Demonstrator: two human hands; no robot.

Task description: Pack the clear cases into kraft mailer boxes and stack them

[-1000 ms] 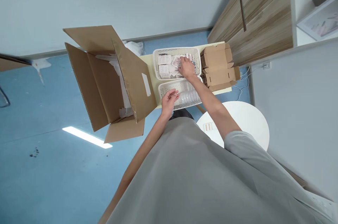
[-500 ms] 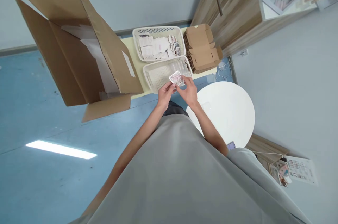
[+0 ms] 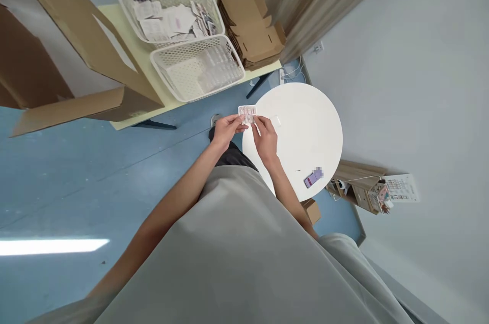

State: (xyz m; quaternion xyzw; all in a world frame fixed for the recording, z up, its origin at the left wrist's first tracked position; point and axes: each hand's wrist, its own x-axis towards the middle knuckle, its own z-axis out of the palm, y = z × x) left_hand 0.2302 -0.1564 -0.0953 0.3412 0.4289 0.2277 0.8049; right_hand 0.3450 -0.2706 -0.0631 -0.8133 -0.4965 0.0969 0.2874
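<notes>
A small clear plastic tray with pale pink pieces in it, which look like false nails, is held between my two hands. My left hand pinches its left side between thumb and fingers. On the tray's right lower side, my right hand is closed with its fingertips on the edge. Both hands are at the left rim of a round white table. A small whitish translucent piece lies on the tabletop just right of my right hand.
On a pale yellow table stand a white basket of packets, a white basket of clear trays, stacked flat brown boxes and a large open carton. A phone lies on the round table.
My view and body have turned right. My hands have moved the tray from over the lower basket to the round table's edge, both still holding it.
</notes>
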